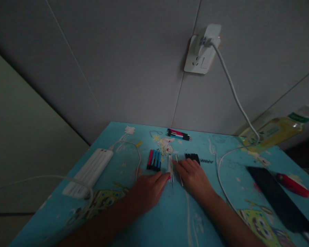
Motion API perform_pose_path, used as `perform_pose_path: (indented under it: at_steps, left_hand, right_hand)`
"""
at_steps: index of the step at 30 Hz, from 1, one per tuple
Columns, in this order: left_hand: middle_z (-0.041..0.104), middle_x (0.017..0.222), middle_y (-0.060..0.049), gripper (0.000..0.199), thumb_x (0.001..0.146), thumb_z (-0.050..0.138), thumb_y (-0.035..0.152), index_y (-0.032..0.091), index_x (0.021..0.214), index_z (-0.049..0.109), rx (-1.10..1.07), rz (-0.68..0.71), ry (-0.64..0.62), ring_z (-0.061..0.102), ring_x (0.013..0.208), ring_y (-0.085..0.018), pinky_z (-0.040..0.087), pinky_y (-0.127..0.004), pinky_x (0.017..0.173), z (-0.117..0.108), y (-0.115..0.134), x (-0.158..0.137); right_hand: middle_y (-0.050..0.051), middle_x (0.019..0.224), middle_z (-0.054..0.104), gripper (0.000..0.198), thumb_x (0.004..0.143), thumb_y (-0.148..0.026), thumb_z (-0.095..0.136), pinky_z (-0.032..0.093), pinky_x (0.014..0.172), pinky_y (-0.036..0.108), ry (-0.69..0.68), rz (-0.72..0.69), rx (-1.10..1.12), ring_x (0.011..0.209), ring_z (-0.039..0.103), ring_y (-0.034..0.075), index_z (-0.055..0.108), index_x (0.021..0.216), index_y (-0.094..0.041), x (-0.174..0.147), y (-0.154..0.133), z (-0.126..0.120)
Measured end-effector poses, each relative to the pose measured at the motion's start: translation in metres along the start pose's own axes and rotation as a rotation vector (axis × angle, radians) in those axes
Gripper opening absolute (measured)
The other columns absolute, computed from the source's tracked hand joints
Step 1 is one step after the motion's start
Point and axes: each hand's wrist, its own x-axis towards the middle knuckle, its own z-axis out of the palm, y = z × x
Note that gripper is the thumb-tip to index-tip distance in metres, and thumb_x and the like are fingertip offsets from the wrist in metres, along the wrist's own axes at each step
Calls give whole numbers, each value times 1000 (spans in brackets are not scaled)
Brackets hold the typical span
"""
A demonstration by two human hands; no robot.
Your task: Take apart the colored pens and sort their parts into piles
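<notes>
Several thin white pen refills (170, 164) lie side by side in the middle of the table. My left hand (148, 190) reaches them from the left, fingers drawn together, with a small red spot at the fingertips that I cannot identify. To the right, my right hand (194, 175) has its fingers closed at a separate pen refill (176, 157), partly hidden under them. Red and blue pen barrels (154, 158) with black ends lie in a row beyond my left hand. Black pen parts (192, 157) sit just past my right hand, beside small dark springs (206, 161).
Several pens (179, 134) lie near the wall. A white power bank (90, 171) with a cable is at left. On the right are a bottle of yellow liquid (278, 128), a dark flat object (279, 199) and a red object (293, 184). A white cable runs from the wall charger (208, 37).
</notes>
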Motion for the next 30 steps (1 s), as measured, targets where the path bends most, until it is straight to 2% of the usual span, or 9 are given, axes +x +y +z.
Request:
perform_pose_path:
  at_steps: [3, 7, 11, 15, 20, 25, 30]
  left_hand:
    - [69, 95, -3, 34, 101, 43, 20, 24, 133, 52, -16, 18, -19, 68, 75, -21, 52, -41, 83, 0, 0, 0]
    - [69, 95, -4, 34, 101, 43, 22, 24, 133, 54, -25, 30, -8, 68, 75, -19, 52, -37, 80, 1, -1, 0]
    - [69, 92, -3, 33, 100, 45, 22, 24, 131, 56, -18, 26, 5, 68, 72, -19, 52, -37, 79, 3, -3, 0]
    - [69, 92, -3, 34, 100, 45, 21, 26, 132, 55, -12, 15, 1, 68, 72, -19, 50, -39, 83, 1, -3, 1]
    - [68, 92, -2, 34, 100, 46, 20, 26, 132, 54, 2, 25, -33, 68, 72, -20, 51, -41, 82, 0, -2, 0]
    - [68, 91, -1, 35, 100, 46, 22, 28, 135, 51, 23, 10, -19, 68, 71, -20, 50, -44, 85, 3, -3, 0]
    - [70, 90, -2, 27, 101, 46, 23, 23, 125, 58, -25, 14, 5, 69, 76, -21, 51, -38, 80, 3, -3, 3]
  right_hand:
    - [10, 98, 67, 44, 92, -15, 62, 43, 77, 39, -28, 26, -26, 88, 55, 25, 56, 135, -17, 3, -1, 3]
    - [11, 103, 66, 37, 91, -13, 61, 44, 78, 40, -34, 43, 12, 91, 55, 26, 60, 128, -19, -3, -1, -1]
    - [10, 102, 65, 30, 93, -13, 58, 44, 81, 41, -32, 43, 147, 92, 56, 25, 64, 121, -20, -15, -7, -10]
    - [7, 101, 65, 20, 96, -24, 57, 45, 81, 40, -64, 63, 313, 91, 57, 23, 67, 114, -22, -23, -16, -16]
    - [7, 104, 66, 18, 96, -26, 58, 45, 83, 41, -45, 69, 340, 94, 58, 23, 68, 110, -22, -22, -20, -13]
    - [9, 104, 68, 25, 97, -24, 57, 47, 83, 40, 1, 69, 309, 95, 60, 23, 65, 120, -22, -19, -19, -8]
    - [8, 108, 70, 31, 98, -22, 54, 49, 87, 43, 10, 74, 329, 98, 62, 23, 61, 129, -23, -16, -17, -4]
